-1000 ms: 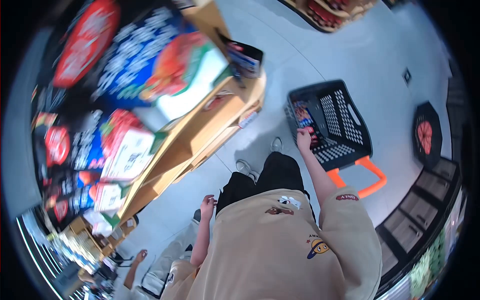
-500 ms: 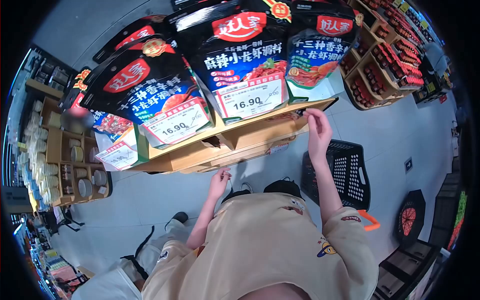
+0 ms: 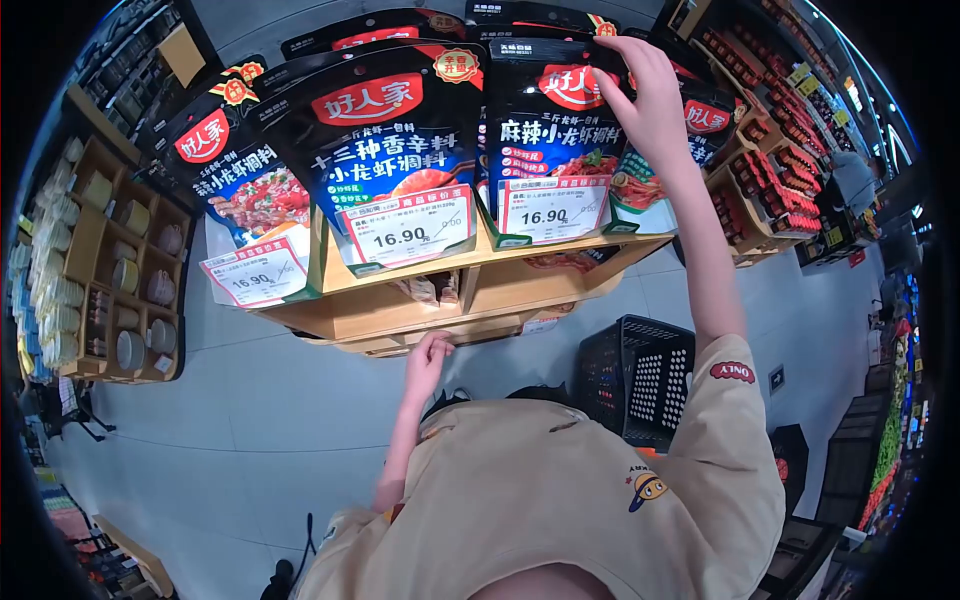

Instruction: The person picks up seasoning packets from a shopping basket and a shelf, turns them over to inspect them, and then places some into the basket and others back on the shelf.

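My right hand reaches over the top right corner of a black and blue seasoning pouch that stands on the shelf. Its thumb and forefinger are apart, with the fingertips overlapping the pouch's upper front and top edge. Lower down, my left hand hangs near the front of the wooden shelf unit, fingers loosely bent and nothing in them. To the left in the same row stand a larger matching pouch and one with a red dish on it. Each of these carries a red-bordered price tag reading 16.90.
A black shopping basket sits on the grey floor, right of my body. Shelves with bowls and dishes stand at the left, and racks of red-labelled jars at the right. Several more pouches line the back row.
My right hand has risen from beside the shelf's front edge to the top of a pouch. The view has turned, so the pouches sit differently. My left hand stays low.
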Demonstrator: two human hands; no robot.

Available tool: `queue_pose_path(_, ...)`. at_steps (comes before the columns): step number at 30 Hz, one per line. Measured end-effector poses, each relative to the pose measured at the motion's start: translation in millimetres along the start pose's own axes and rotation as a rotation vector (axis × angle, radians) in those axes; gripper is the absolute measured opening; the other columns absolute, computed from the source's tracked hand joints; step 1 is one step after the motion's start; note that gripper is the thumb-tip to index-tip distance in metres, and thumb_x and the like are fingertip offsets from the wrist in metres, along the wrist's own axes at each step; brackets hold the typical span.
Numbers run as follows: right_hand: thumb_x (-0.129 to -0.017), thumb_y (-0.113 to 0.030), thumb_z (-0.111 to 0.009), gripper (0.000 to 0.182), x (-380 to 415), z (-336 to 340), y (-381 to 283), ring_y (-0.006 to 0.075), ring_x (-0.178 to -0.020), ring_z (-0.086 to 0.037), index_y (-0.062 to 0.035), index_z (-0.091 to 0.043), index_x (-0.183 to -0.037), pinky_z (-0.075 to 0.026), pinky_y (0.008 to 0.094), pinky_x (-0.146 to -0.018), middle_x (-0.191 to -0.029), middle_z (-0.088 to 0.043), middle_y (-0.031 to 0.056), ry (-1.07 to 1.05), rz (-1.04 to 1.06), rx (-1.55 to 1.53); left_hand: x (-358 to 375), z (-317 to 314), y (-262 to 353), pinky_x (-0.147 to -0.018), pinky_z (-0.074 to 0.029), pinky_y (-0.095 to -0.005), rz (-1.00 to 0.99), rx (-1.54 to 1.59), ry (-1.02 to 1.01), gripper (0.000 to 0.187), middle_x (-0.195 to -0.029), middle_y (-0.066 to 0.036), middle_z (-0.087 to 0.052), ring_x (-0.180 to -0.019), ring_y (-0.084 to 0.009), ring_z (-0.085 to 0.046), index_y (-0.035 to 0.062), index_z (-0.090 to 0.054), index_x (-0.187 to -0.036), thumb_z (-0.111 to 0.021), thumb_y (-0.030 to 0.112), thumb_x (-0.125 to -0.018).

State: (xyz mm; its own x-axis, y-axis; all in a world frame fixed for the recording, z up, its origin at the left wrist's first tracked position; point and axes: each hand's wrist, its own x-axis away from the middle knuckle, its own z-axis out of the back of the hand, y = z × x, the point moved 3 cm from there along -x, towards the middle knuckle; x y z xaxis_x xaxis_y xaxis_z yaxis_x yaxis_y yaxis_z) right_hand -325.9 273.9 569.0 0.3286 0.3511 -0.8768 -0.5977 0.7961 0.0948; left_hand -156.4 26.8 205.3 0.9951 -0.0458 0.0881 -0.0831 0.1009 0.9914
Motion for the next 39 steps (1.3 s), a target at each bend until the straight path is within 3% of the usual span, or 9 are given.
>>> queue_pose_path(3,-0.07,-0.028,-0.06,0.03,-19.0,-5.3,-7.4,0.0185,-0.091,-0.047,-0.0108,-0.053,-0.094,-0.032,0.0336,-0.078,-0.09,-0.053,0.0014,-0.274,0.064,0.233,3.4,11.2,16.2,-0.062,-0.043,-0.0215,-0.026,0.036,0.054,0.017,-0.07,-0.004,-0.056,-0.067,-0.0092,-0.053,0.0005,-0.051,-0.094,-0.043,0.011,-0.085)
queue_pose_path(10,-0.069,-0.022,-0.063,0.029,-26.0,-9.3,2.4,0.0193,-0.084,-0.05,-0.0032,-0.055,-0.089,-0.038,0.0311,-0.075,-0.085,-0.052,0.0047,-0.329,0.06,0.071,-4.0,6.6,53.7,-0.059,-0.041,-0.019,-0.078,-0.102,0.018,0.015,-0.068,-0.002,-0.055,-0.064,-0.0076,-0.052,0.0013,-0.052,-0.093,-0.044,0.009,-0.083)
queue_pose_path(12,-0.069,-0.009,-0.056,0.02,-25.5,2.2,-9.5,0.0249,-0.077,-0.049,-0.0048,-0.051,-0.089,-0.039,0.033,-0.066,-0.083,-0.051,0.0105,-0.183,0.154,0.1,-4.9,1.9,56.7,-0.059,-0.041,-0.019,-0.102,-0.053,0.014,0.015,-0.069,-0.002,-0.055,-0.064,-0.0071,-0.051,0.0011,-0.052,-0.093,-0.043,0.009,-0.084)
queue_pose_path(13,-0.066,-0.015,-0.06,0.016,-27.0,3.2,-11.5,0.0271,-0.079,-0.047,-0.0053,-0.053,-0.077,-0.037,0.0354,-0.068,-0.081,-0.052,0.0103,-0.204,0.043,0.033,-6.0,-0.7,55.9,-0.058,-0.041,-0.0188,-0.112,-0.025,-0.014,0.016,-0.069,-0.002,-0.054,-0.065,-0.0069,-0.051,0.0009,-0.052,-0.093,-0.043,0.01,-0.084)
queue_pose_path(23,-0.07,-0.01,-0.057,0.015,-48.7,14.5,-4.5,0.029,-0.075,-0.051,-0.0015,-0.052,-0.081,-0.039,0.0328,-0.068,-0.079,-0.054,0.0122,0.043,0.015,-0.143,-26.1,-4.0,74.4,-0.063,-0.042,-0.0205,-0.129,-0.051,-0.124,0.016,-0.072,-0.004,-0.056,-0.067,-0.0085,-0.052,0.0,-0.052,-0.093,-0.043,0.009,-0.084)
queue_pose_path(28,-0.069,-0.008,-0.057,0.014,-69.3,46.9,-21.4,0.0261,-0.073,-0.051,0.0011,-0.052,-0.078,-0.039,0.031,-0.067,-0.075,-0.054,0.0118,0.207,0.05,-0.13,-27.4,-13.3,120.2,-0.062,-0.042,-0.021,-0.222,0.026,-0.107,0.016,-0.072,-0.005,-0.057,-0.066,-0.0087,-0.053,0.0,-0.051,-0.095,-0.046,0.005,-0.08)
queue_pose_path(30,-0.069,0.0,-0.055,0.01,-75.0,58.8,-30.9,0.0209,-0.061,-0.051,0.0033,-0.05,-0.077,-0.04,0.0258,-0.057,-0.068,-0.052,0.0121,0.305,0.046,-0.201,-28.7,-18.2,138.3,-0.065,-0.043,-0.022,-0.364,0.05,-0.093,0.019,-0.075,-0.006,-0.057,-0.069,-0.01,-0.054,-0.0005,-0.05,-0.097,-0.046,0.003,-0.079)
queue_pose_path(36,-0.072,0.001,-0.055,0.009,-85.3,88.3,-31.5,0.0125,-0.065,-0.051,0.0038,-0.052,-0.08,-0.04,0.0219,-0.06,-0.071,-0.054,0.0085,0.654,0.122,-0.121,-37.8,-29.9,171.6,-0.071,-0.042,-0.0235,-0.413,0.177,-0.121,0.033,-0.094,-0.01,-0.054,-0.081,-0.0128,-0.053,-0.0016,-0.042,-0.108,-0.049,0.002,-0.076)
queue_pose_path(39,-0.073,0.0,-0.055,0.009,-85.8,101.3,-42.7,0.0108,-0.066,-0.051,0.0034,-0.053,-0.081,-0.039,0.021,-0.06,-0.072,-0.055,0.0065,0.668,0.153,-0.111,-38.5,-34.5,182.5,-0.078,-0.039,-0.0254,-0.424,0.294,-0.183,0.048,-0.106,-0.014,-0.047,-0.091,-0.0158,-0.049,0.0007,-0.031,-0.118,-0.05,0.003,-0.075)
